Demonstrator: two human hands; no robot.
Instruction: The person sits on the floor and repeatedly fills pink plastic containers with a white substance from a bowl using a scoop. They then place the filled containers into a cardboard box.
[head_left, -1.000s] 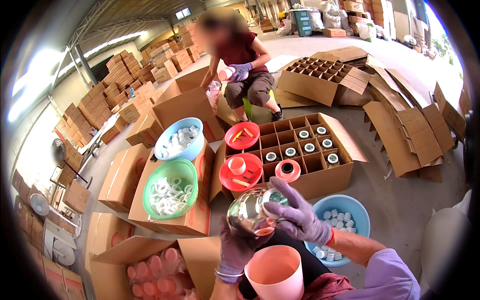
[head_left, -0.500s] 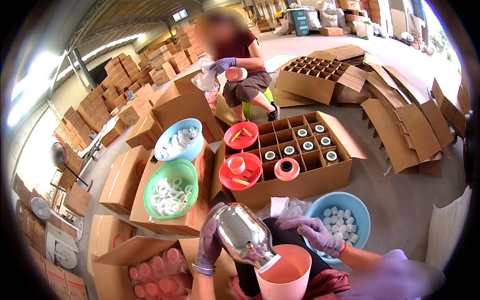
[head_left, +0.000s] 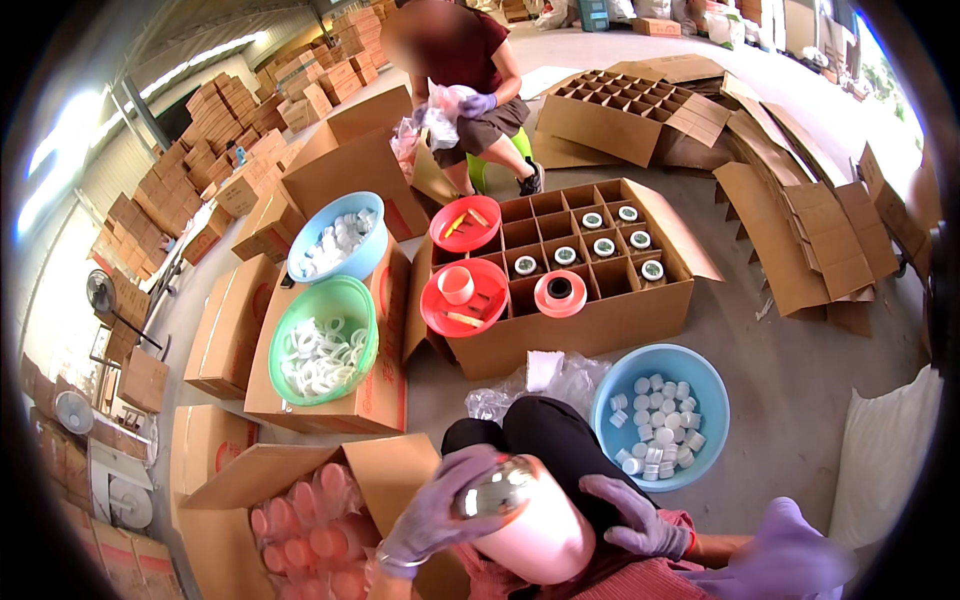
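My left hand (head_left: pixel 438 510) is closed around the rounded end of a mirror-silver glass flask liner (head_left: pixel 497 484). The rest of the liner sits inside a pink cylindrical shell (head_left: pixel 540 543), tilted over my lap; its neck is hidden in there. My right hand (head_left: pixel 640 518), in a purple glove like the left, is open with fingers apart beside the shell. It holds nothing, and I cannot tell whether it touches the shell. Beyond that hand stands a light-blue basin (head_left: pixel 722 405) of white caps (head_left: pixel 663 425).
An open carton of bagged pink shells (head_left: pixel 318 530) stands left. A green basin (head_left: pixel 372 335) of white rings and a blue basin (head_left: pixel 380 235) rest on boxes. Ahead, a divided carton (head_left: pixel 590 325) holds several bottles, with red bowls (head_left: pixel 468 325) on it. A co-worker (head_left: pixel 460 60) sits beyond.
The liner, earlier held with its neck at the shell's rim, is now mostly inside the shell. My right hand has moved down near the shell. The co-worker's hands have lowered.
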